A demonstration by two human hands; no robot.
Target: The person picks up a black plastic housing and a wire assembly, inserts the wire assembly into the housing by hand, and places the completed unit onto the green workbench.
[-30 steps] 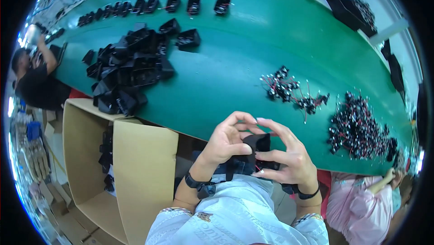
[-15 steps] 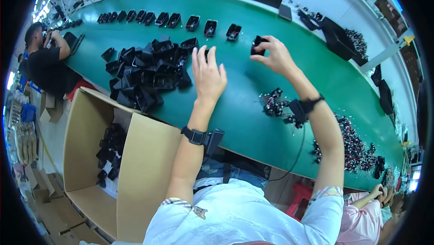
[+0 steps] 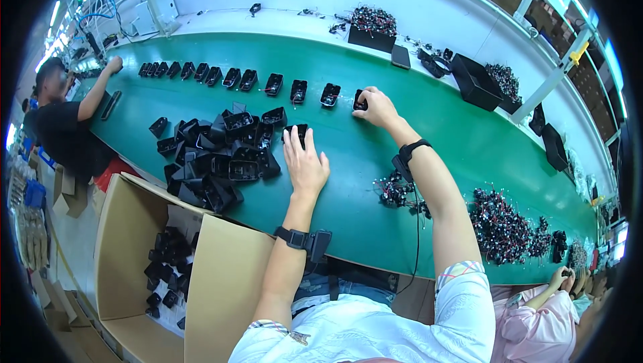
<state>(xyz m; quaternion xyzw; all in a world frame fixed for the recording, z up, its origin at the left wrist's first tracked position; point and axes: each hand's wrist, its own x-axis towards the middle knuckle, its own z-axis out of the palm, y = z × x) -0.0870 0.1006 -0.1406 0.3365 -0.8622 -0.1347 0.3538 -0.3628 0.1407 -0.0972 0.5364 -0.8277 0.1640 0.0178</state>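
Note:
My right hand (image 3: 378, 107) grips a small black plastic housing (image 3: 360, 98) at the right end of a spaced row of similar ones. Its thumb and fingers are at the housing's near and right sides. My left hand (image 3: 307, 165) is held palm down with its fingers stretched out and thumb apart. Those fingertips reach over another black housing (image 3: 296, 130), partly hiding it, beside a heap of black housings (image 3: 224, 152). In the row, the nearest housing (image 3: 329, 95) has small parts and wires inside.
Piles of small wired parts (image 3: 502, 226) lie on the green table (image 3: 355, 209) at right. A cardboard box (image 3: 231, 276) holding black pieces stands at the near left. Black bins (image 3: 474, 82) line the back. Co-workers sit at left (image 3: 63, 122) and lower right (image 3: 536, 323).
The view has tipped upward, so the table appears lower. My right hand has carried its housing forward and slightly left to the end of the row. My left hand stays by the heap.

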